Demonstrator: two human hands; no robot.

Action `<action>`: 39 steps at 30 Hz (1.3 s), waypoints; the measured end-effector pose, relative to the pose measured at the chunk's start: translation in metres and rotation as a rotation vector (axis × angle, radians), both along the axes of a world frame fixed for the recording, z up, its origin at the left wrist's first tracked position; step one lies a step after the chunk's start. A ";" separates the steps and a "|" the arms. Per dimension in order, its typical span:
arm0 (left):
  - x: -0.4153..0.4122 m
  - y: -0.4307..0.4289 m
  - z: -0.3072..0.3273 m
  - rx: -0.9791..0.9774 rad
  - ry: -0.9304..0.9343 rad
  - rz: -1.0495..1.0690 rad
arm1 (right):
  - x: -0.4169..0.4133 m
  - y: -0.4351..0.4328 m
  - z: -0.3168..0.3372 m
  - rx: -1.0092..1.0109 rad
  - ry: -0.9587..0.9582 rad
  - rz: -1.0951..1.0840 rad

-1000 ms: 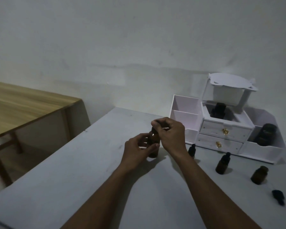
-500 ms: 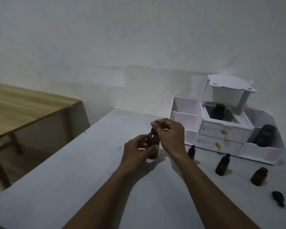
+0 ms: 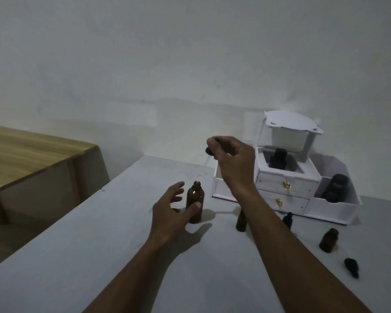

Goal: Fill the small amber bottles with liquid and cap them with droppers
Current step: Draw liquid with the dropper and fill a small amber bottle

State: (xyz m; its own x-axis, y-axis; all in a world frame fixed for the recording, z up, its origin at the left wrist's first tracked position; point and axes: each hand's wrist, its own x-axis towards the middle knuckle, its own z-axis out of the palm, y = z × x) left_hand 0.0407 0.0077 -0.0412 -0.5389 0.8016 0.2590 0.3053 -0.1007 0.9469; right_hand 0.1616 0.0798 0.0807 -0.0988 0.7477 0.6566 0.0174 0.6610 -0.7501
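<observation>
Nearest on the grey table [image 3: 54, 256], at the right edge, a loose black dropper cap [image 3: 352, 266] lies on its side, with a small uncapped amber bottle [image 3: 328, 240] standing just beyond it. Further in, two small bottles stand close to the right forearm: a capped dropper bottle [image 3: 287, 219] to its right and a small amber bottle [image 3: 241, 222] to its left, partly hidden by the arm. The left hand [image 3: 169, 215] is loosely spread, thumb resting against the side of a larger open amber bottle [image 3: 195, 203] that stands upright on the table, the fingers curled behind it without closing. Above and beyond it, the right hand [image 3: 233, 159] is raised, pinching a black dropper [image 3: 209, 152] by its bulb, the glass tube hanging down faintly. At the back stands a white drawer organizer [image 3: 287, 188] with dark bottles in its compartments.
</observation>
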 end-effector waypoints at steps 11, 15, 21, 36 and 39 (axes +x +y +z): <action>0.082 -0.054 0.019 -0.163 -0.369 -0.304 | 0.120 -0.002 0.025 0.020 0.096 -0.148; 0.122 -0.043 0.013 -0.248 -0.207 -0.448 | 0.187 0.004 0.006 0.011 0.047 -0.322; 0.188 -0.019 0.008 -0.282 -0.115 -0.523 | 0.257 0.002 -0.019 -0.003 0.080 -0.489; 0.290 0.050 0.010 -0.233 -0.002 -0.474 | 0.283 0.010 -0.053 -0.030 0.066 -0.648; 0.288 0.060 0.012 -0.227 0.031 -0.465 | 0.282 0.011 -0.055 -0.047 0.069 -0.639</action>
